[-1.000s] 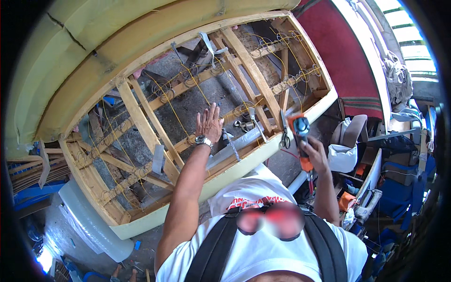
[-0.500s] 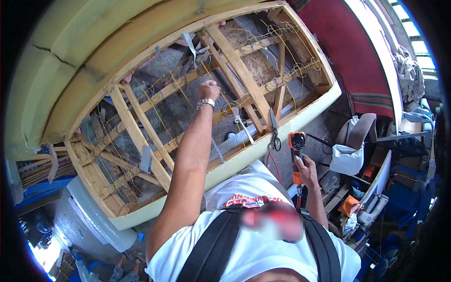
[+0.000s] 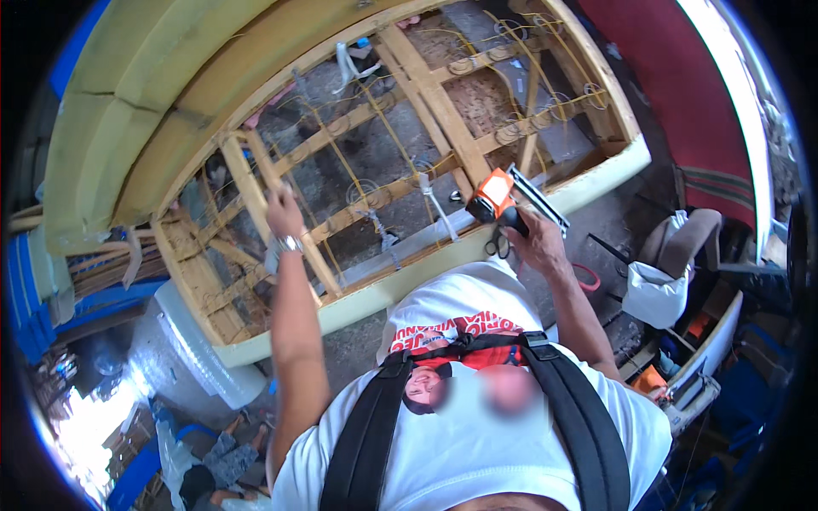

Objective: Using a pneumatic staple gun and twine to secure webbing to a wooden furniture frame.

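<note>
My right hand [image 3: 539, 244] is wrapped round an orange and black staple gun [image 3: 492, 196], held over the near padded edge of a wooden furniture frame [image 3: 436, 128]. Partly behind that hand, a pair of scissors [image 3: 497, 247] lies on the edge. My left hand [image 3: 284, 220] is closed and slightly blurred, over or beside a wooden slat [image 3: 315, 255] left of the frame's middle; whether its fingers hold anything is hidden. Yellow cords [image 3: 336, 152] and wire springs [image 3: 365, 194] run across the frame. A white strip [image 3: 434, 204] hangs at a near crossbar.
A large yellowish foam-covered piece [image 3: 128, 128] rises along the frame's far left. Rolled clear plastic [image 3: 204, 349] lies at left. On the right are a dark red panel [image 3: 665, 94], a white bag [image 3: 654, 294] and cluttered tools. Another person's legs [image 3: 230, 456] show at lower left.
My left hand has moved left from the frame's middle to the slat. My right hand has raised the staple gun and swung it over the frame's near edge. The view has shifted somewhat.
</note>
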Motion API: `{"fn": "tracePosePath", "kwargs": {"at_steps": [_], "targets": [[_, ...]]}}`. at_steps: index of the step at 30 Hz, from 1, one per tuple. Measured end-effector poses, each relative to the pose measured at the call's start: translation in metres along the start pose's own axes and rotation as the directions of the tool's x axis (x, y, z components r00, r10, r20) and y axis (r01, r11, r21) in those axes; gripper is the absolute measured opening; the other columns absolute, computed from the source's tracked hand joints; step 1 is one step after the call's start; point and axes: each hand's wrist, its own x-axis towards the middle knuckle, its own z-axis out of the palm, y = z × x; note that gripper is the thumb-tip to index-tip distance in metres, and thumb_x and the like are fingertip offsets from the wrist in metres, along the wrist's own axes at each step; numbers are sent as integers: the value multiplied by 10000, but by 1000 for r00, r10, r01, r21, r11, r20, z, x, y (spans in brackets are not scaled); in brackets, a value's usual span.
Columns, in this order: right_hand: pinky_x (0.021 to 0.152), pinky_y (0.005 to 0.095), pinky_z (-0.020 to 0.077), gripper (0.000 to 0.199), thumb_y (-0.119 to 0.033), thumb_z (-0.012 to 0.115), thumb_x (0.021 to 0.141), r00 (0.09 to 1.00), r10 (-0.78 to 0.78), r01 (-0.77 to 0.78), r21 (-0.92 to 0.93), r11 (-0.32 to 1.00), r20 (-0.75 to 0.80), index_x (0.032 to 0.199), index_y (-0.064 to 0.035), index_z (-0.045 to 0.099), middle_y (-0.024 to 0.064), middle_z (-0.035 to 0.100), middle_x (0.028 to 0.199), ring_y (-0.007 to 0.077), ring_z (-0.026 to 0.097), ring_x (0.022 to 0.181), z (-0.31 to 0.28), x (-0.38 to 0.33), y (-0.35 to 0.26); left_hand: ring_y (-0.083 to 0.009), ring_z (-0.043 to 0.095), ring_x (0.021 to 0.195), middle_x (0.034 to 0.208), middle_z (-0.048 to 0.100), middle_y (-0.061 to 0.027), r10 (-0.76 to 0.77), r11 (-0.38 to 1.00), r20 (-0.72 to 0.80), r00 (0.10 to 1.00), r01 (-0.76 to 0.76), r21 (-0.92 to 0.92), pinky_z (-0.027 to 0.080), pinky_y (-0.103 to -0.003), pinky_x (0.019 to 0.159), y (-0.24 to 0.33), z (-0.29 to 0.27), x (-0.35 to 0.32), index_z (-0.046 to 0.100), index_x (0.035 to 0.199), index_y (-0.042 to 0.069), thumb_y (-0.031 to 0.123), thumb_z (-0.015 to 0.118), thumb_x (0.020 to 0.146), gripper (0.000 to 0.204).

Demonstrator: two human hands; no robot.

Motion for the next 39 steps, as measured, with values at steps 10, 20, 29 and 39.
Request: {"fn": "tracePosePath", "kwargs": {"at_steps": [10, 20, 29, 39], "targets": [[760, 484, 502, 477, -285, 703, 807, 971, -238, 221, -327, 919, -13, 1182, -46, 532, 201, 625, 937, 392, 635, 880, 74, 125, -32, -367, 649, 858, 939, 685, -132, -715, 646, 73, 695, 617, 449, 516, -466, 760, -184, -102, -427, 680, 866, 107, 247, 668, 841, 143], [837, 481, 486, 512, -282, 743, 783, 935, -351, 296, -427, 854, -53, 1164, -35, 505, 178, 588, 1052, 371, 589, 1005, 111, 140, -34, -355, 656, 978, 1024, 692, -177, -575, 818, 624, 530, 363, 446, 523, -441, 829, -207, -52, -466, 695, 999, 76, 324, 562, 877, 306], [889, 480, 468, 576, -333, 741, 783, 958, -286, 281, -322, 904, 33, 1221, -27, 525, 201, 611, 1099, 391, 571, 1037, 103, 135, -22, -360, 670, 810, 860, 677, -202, -504, 847, 268, 821, 408, 342, 515, -429, 711, -113, -65, -278, 696, 903, 50, 370, 622, 874, 329], [935, 471, 425, 507, -262, 670, 847, 896, -436, 409, -219, 886, -88, 1247, 3, 508, 218, 560, 1131, 390, 519, 1069, 102, 128, -15, -410, 610, 977, 1055, 661, -177, -190, 906, 229, 955, 81, 415, 499, -496, 839, -24, -57, -238, 606, 1098, 66, 290, 610, 892, 304]]}}
